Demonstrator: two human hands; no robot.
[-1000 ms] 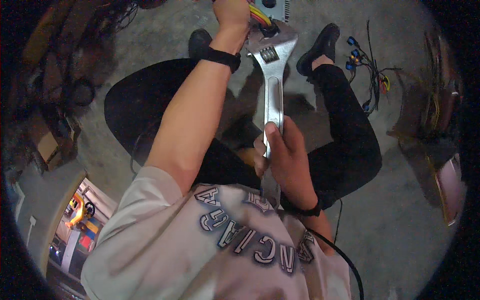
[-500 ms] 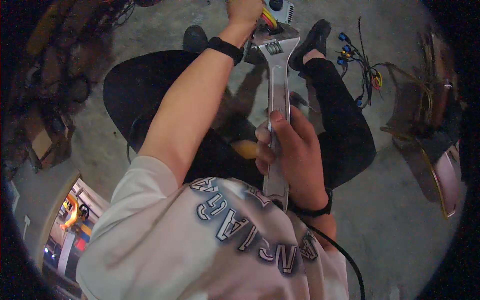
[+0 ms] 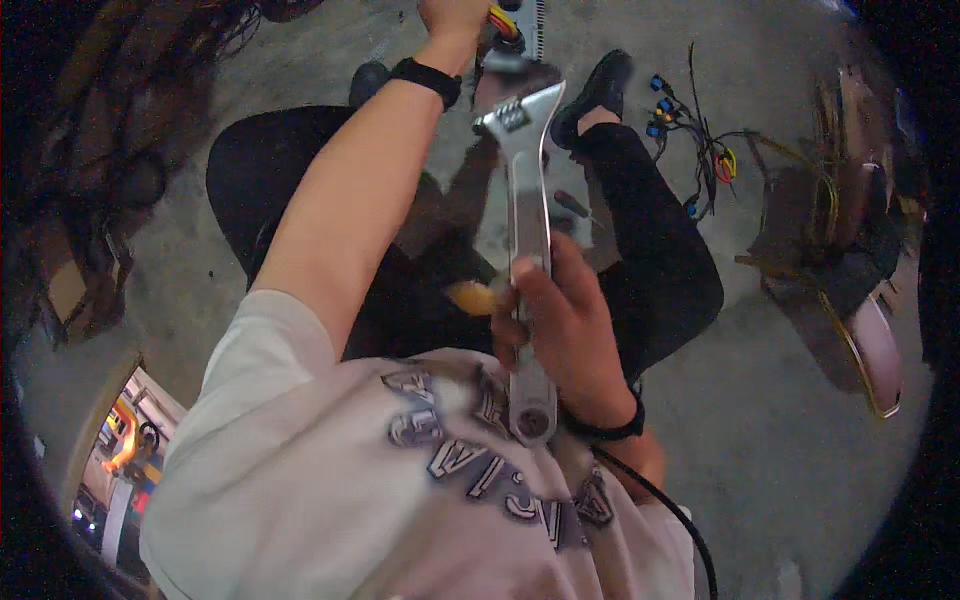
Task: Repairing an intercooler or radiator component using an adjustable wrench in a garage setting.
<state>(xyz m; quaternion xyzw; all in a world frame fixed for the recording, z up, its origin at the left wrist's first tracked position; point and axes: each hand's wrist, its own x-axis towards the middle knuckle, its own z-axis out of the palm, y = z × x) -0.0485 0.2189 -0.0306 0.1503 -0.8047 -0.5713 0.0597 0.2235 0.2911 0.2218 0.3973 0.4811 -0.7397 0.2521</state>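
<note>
At the top edge, my left hand (image 3: 455, 18) grips a grey metal device (image 3: 525, 30) beside red, yellow and black wires (image 3: 503, 25); its fingertips are partly out of frame. My right hand (image 3: 560, 330) is closed round the handle of a large silver adjustable wrench (image 3: 528, 200), whose jaw end tilts just below the device. A screwdriver (image 3: 575, 205) lies between my legs, and a yellow object (image 3: 472, 297) shows left of my right hand.
Black wiring with blue connectors (image 3: 700, 140) lies beyond my right leg. Dark clutter with cables and panels (image 3: 870, 340) is at the right. Cardboard and coiled cables (image 3: 70, 280) are at the left. A lit opening (image 3: 125, 450) with machinery is at the lower left. My outstretched legs (image 3: 660, 230) frame the floor.
The wrench's head has come away from the wired device and turned, its handle now lower and further left. My left hand and the device have moved slightly left.
</note>
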